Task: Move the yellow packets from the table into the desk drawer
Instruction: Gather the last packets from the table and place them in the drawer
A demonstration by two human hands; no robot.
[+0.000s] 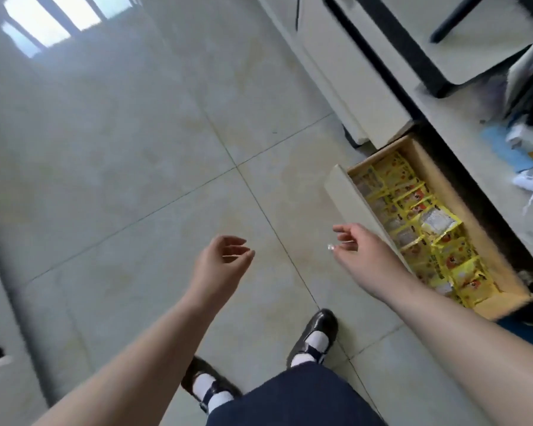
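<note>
The desk drawer (348,195) stands pulled out at the right, its wooden inside filled with several yellow packets (428,229) lying in rows. My right hand (360,253) hovers just left of the drawer front, fingers loosely curled and holding nothing. Over the floor tiles, my left hand (225,259) hangs relaxed and empty. No packet is in either hand.
The desk top (474,96) runs along the right, with blue and white clutter (523,152) and a dark frame on it. A shut drawer (351,75) sits beyond the open one. My feet in black shoes (316,336) stand on the pale tiled floor (120,179).
</note>
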